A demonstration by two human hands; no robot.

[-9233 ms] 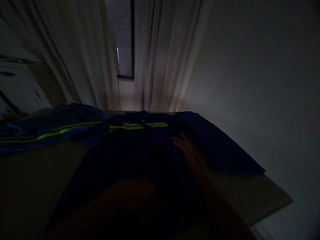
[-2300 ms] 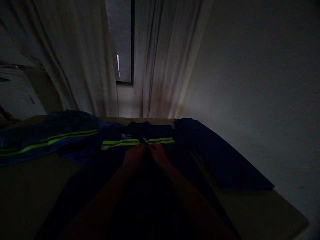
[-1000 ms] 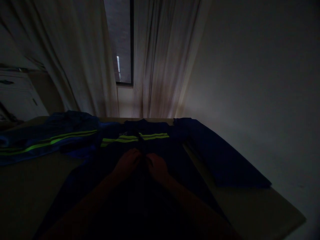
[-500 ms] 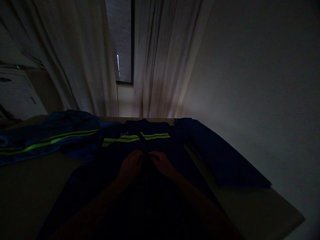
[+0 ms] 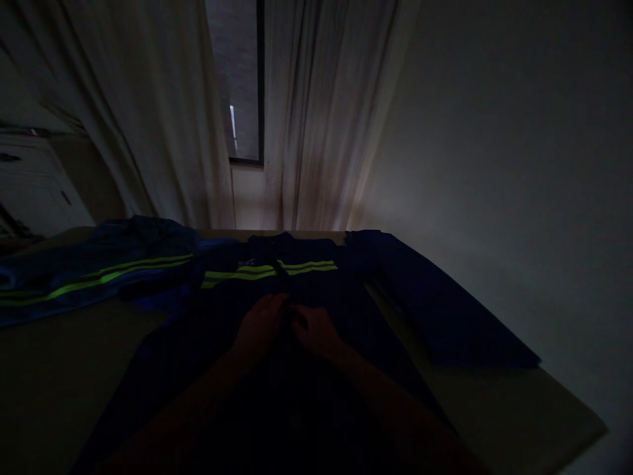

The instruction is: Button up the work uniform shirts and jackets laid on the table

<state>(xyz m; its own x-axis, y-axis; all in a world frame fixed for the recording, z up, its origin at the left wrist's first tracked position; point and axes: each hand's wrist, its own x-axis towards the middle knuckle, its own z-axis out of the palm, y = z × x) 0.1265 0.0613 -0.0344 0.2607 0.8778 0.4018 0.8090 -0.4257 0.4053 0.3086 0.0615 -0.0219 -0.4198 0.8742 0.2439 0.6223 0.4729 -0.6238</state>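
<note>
A dark blue work jacket (image 5: 326, 290) with bright yellow-green stripes lies flat, front up, on a table (image 5: 59, 369) in a very dim room. Its right sleeve (image 5: 435, 316) stretches out toward the table's right edge. My left hand (image 5: 260, 326) and my right hand (image 5: 312, 328) meet side by side at the jacket's centre front, just below the chest stripes. Both hands have their fingers curled and pinched on the front closure of the jacket. What sits between the fingertips is too dark to make out.
A second blue garment with yellow-green stripes (image 5: 93, 270) lies bunched at the table's far left. Pale curtains (image 5: 316, 119) and a dark window (image 5: 242, 79) stand behind the table. A plain wall (image 5: 519, 165) runs along the right, close to the table's right edge.
Over the last second both hands stayed together on the jacket's centre front, shifting only slightly. Nine seconds ago only my right hand lay on the jacket, farther right.
</note>
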